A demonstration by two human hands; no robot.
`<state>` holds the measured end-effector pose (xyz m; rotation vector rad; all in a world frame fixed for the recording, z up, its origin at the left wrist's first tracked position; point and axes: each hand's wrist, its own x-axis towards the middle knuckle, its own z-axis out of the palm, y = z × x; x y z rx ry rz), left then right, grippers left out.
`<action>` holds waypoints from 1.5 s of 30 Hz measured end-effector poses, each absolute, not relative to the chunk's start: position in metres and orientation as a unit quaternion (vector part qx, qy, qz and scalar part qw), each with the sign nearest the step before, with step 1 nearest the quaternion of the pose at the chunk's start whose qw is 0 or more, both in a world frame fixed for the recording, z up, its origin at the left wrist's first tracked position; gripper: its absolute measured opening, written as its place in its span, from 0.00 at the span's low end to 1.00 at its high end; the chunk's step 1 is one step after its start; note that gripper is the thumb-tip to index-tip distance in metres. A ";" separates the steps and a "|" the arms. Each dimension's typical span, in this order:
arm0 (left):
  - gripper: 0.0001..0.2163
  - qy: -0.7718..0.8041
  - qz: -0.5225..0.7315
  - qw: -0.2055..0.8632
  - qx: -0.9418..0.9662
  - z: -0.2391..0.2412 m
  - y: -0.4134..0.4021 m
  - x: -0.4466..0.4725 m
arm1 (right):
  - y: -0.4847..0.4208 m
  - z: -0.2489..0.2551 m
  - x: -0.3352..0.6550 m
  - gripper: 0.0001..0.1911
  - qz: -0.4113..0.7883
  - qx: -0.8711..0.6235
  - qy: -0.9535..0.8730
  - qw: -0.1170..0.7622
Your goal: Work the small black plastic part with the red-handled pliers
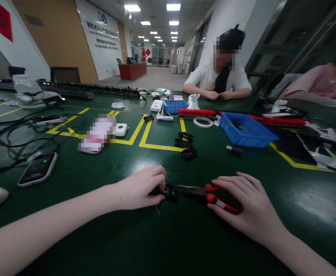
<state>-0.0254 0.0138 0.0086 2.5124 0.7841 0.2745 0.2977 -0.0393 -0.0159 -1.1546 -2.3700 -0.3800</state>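
Near the middle of the green table (145,245), my left hand (147,188) is closed on a small black part (170,191), most of it hidden by the fingers. A thin pale wire or pin (158,209) shows just below that hand. My right hand (246,203) is wrapped round the red and black handles of needle-nose pliers (195,191). The jaws point left at the black part, their tip close to it; whether they touch I cannot tell. Beyond my hands lie several similar black parts (185,143) in a loose group.
Behind the parts stand a blue bin (246,132), a smaller blue bin (176,106) and a roll of tape (203,122). A phone (95,136), a dark-screened device (38,168) and tangled cables (8,134) lie to the left. Two people sit across the table.
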 end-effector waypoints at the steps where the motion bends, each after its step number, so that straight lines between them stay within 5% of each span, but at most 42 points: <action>1: 0.05 0.288 0.103 0.246 0.920 0.007 0.014 -0.025 | -0.039 -0.016 0.297 0.22 -0.137 -0.423 -0.864 0.238; 45: 0.06 0.319 0.142 0.250 0.903 -0.008 0.011 -0.013 | -0.047 -0.011 0.285 0.23 -0.100 -0.428 -0.859 0.261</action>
